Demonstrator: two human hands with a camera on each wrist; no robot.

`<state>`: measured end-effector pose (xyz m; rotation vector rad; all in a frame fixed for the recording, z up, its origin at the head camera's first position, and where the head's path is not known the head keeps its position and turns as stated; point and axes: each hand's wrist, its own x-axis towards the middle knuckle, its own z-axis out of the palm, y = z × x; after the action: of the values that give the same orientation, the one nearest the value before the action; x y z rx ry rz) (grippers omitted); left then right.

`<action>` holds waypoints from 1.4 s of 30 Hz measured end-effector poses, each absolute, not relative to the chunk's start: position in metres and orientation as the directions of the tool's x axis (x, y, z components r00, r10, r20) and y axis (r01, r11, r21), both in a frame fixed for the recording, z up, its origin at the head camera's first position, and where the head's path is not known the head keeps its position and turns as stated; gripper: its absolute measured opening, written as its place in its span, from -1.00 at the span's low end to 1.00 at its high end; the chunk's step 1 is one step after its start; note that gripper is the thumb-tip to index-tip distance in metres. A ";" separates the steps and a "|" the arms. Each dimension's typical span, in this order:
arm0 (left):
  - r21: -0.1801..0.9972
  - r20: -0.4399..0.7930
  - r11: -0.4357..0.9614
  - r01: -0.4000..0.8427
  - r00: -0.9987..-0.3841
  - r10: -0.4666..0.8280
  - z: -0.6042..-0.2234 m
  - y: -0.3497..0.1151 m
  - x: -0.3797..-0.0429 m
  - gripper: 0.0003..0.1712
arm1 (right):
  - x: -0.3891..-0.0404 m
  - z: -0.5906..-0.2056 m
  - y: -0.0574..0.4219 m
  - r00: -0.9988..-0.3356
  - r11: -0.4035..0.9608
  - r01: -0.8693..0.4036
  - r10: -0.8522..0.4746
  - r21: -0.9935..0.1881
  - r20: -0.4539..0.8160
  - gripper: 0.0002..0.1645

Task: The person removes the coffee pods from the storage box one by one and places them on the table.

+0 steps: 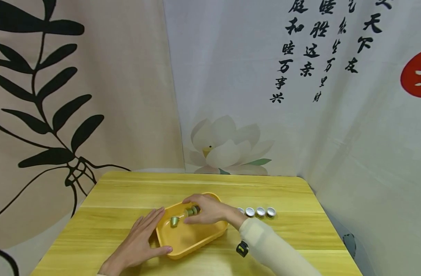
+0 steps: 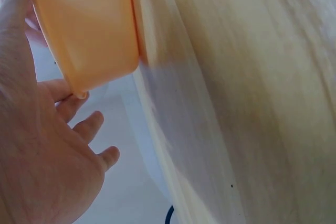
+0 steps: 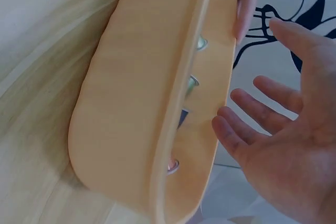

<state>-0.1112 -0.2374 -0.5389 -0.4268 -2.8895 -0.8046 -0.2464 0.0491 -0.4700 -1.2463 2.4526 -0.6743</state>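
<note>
Left grip (image 1: pixel 141 238) splayed against tray (image 1: pixel 187 237); right grip (image 1: pixel 210 209) above capsules (image 1: pixel 190 212)

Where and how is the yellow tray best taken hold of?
The yellow tray is probably best held by its rim, the grip coming from outside at the left and right ends: its walls stand raised and end in a lip, and this way stays clear of the small green cups inside.

Tray (image 1: pixel 187 238) smooth plastic; capsules (image 1: pixel 174 221) shiny metallic; tabletop (image 1: pixel 293 245) wood-grained; backdrop (image 1: pixel 231 84) cloth.
</note>
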 end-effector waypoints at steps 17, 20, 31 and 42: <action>0.504 0.189 0.809 0.302 -0.953 0.237 -0.540 -0.236 -0.111 0.40 | -0.245 -0.478 0.021 -0.511 0.502 -0.656 -0.845 -0.564 -0.158 -0.14; 0.512 0.188 0.805 0.300 -0.954 0.236 -0.540 -0.236 -0.111 0.40 | -0.246 -0.481 0.018 -0.502 0.504 -0.665 -0.848 -0.551 -0.170 -0.15; 0.523 0.172 0.804 0.282 -0.959 0.224 -0.543 -0.236 -0.111 0.42 | -0.247 -0.488 0.005 -0.487 0.519 -0.670 -0.847 -0.530 -0.213 -0.18; 0.530 0.166 0.800 0.282 -0.959 0.228 -0.541 -0.237 -0.110 0.42 | -0.247 -0.496 -0.005 -0.447 0.494 -0.714 -0.867 -0.497 -0.219 -0.26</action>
<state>-0.1104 -0.2369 -0.5411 -0.4100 -2.8903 -0.8738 -0.2474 -0.0047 -0.4962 -1.3057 2.2969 -0.4647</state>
